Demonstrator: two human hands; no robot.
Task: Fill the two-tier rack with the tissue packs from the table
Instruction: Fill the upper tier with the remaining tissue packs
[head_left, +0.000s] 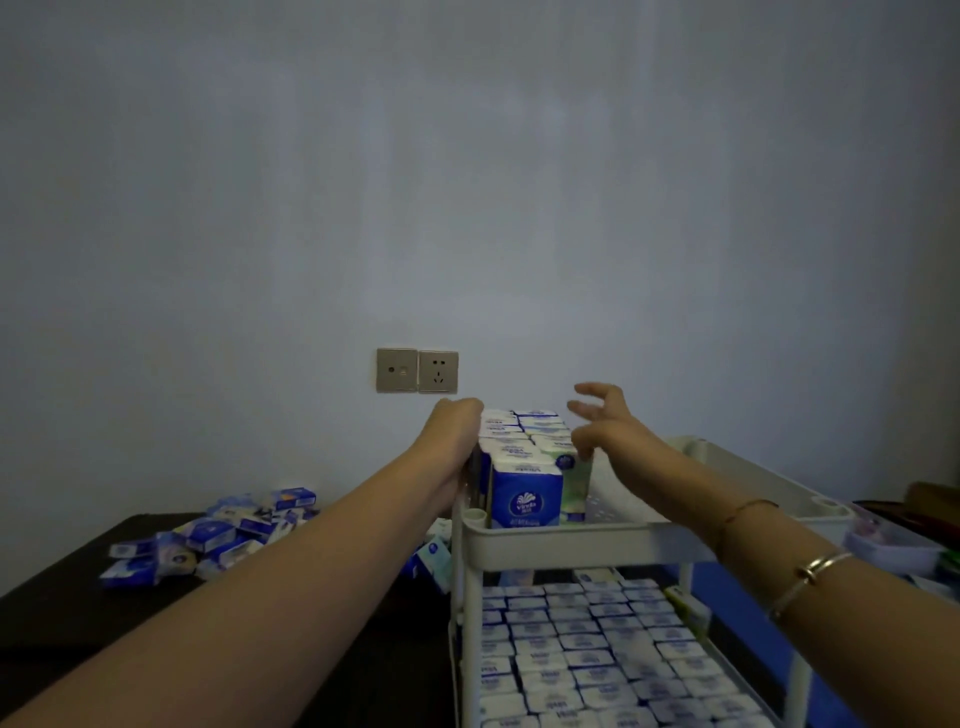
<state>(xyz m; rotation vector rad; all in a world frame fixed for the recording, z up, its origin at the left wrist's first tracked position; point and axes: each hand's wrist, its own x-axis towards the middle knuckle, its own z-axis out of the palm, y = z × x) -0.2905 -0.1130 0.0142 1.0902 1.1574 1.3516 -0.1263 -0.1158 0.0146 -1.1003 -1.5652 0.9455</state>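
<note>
The white plastic two-tier rack (571, 540) has free room on the right part of its top tier; the left part is blocked by upright blue-and-white tissue packs (524, 493). The left hand (452, 431) and right hand (602, 426) flank that row. The bottom tier is packed w/ flat packs (587, 654), no gap visible. Approx. open dark table top (62, 613) lies in front of the loose pile (218, 535).
</note>
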